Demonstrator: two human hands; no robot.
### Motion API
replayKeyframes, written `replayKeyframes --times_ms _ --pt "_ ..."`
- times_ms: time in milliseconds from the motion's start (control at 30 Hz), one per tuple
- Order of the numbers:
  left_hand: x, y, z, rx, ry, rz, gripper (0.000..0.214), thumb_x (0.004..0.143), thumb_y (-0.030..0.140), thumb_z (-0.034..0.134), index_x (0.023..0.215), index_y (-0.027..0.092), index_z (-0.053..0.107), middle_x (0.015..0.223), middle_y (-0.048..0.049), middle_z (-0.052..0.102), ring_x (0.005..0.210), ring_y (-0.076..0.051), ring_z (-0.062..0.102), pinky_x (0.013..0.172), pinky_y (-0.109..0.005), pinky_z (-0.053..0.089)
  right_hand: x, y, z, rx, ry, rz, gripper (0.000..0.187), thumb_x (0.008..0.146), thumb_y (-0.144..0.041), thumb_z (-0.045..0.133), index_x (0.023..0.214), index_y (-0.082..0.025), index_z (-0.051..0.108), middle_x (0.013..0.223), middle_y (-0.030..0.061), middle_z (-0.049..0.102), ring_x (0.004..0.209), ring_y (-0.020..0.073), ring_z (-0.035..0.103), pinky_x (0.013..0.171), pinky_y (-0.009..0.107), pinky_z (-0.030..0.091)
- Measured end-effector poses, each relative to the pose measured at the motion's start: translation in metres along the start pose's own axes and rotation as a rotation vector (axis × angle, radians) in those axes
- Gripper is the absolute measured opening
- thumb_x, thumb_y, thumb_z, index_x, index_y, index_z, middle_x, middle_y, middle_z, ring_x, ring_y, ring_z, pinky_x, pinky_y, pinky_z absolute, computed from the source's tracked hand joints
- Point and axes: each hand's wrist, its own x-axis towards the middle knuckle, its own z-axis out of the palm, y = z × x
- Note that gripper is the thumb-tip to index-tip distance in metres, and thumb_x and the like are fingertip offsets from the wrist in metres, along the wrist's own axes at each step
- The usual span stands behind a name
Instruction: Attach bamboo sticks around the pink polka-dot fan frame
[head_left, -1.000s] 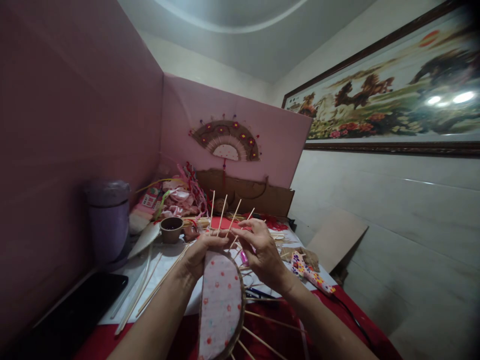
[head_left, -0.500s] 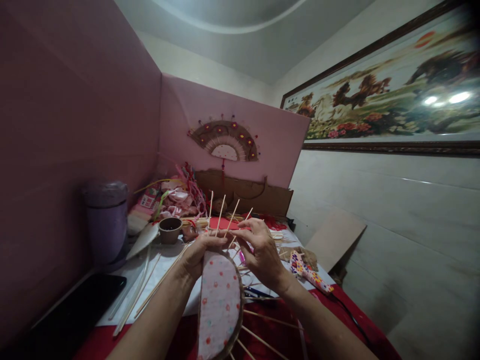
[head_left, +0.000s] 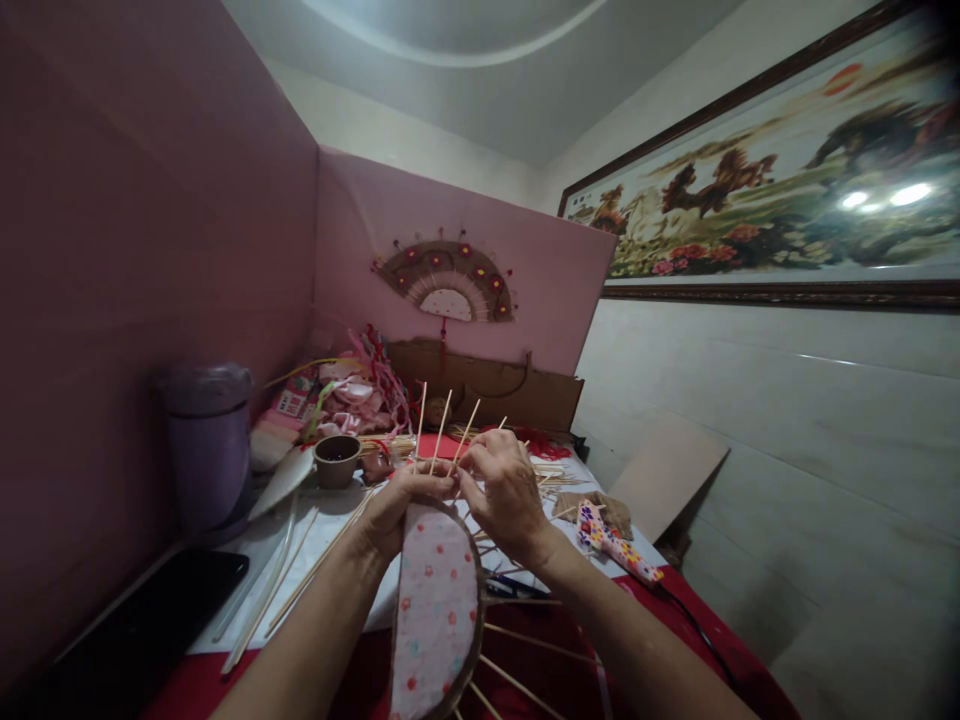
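My left hand is closed on the upper end of a half-round fan base, covered in white cloth with small red flowers. Thin wooden sticks fan out from its curved brown edge, some pointing up past my fingers and others toward the lower right. At the upper sticks, close to my left fingertips, my right hand has its thumb and fingers pinched together. Whatever lies in that pinch is too small to make out.
A flowered glue gun with a black cord lies at right. Left are a purple tumbler, a brown cup, clear glue sticks and a black phone. A finished fan hangs on the pink board behind.
My right hand has moved slightly left and its fingers have drawn together near my left fingertips. My left hand and the fan base have hardly moved.
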Motion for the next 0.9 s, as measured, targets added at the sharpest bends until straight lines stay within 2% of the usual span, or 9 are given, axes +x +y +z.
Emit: replayKeyframes --times_ms 300,500,900 --pt "0.0004 0.0002 -0.0019 0.013 -0.023 -0.009 0.015 0.059 0.007 0.068 0.074 0.009 0.065 0.064 -0.0015 0.059 0.053 -0.009 0.053 0.052 -0.021 0.04 -0.0014 0.001 0.0012 0.019 0.006 0.014 0.004 0.078 -0.019 0.056 0.074 -0.019 0.054 0.087 0.0051 0.054 0.09 0.0215 0.043 0.078 0.035 0.033" --pt "-0.0007 0.0003 0.0004 -0.009 0.026 0.0 0.017 0.057 0.006 0.069 0.074 0.008 0.066 0.067 -0.0035 0.062 0.057 -0.009 0.055 0.054 -0.02 0.04 -0.0017 0.0013 0.0019 0.048 0.025 0.047 0.003 0.078 -0.02 0.056 0.077 -0.019 0.053 0.084 0.0048 0.055 0.087 0.0211 0.043 0.078 0.034 0.034" --pt "-0.0009 0.0005 0.0027 -0.026 0.029 0.011 0.021 0.056 0.004 0.068 0.076 0.009 0.068 0.067 -0.0035 0.065 0.059 -0.011 0.057 0.054 -0.02 0.041 0.0037 0.0003 0.0035 0.05 0.013 0.088 0.011 0.079 -0.025 0.058 0.072 -0.019 0.052 0.081 0.0033 0.055 0.085 0.0205 0.044 0.075 0.033 0.033"
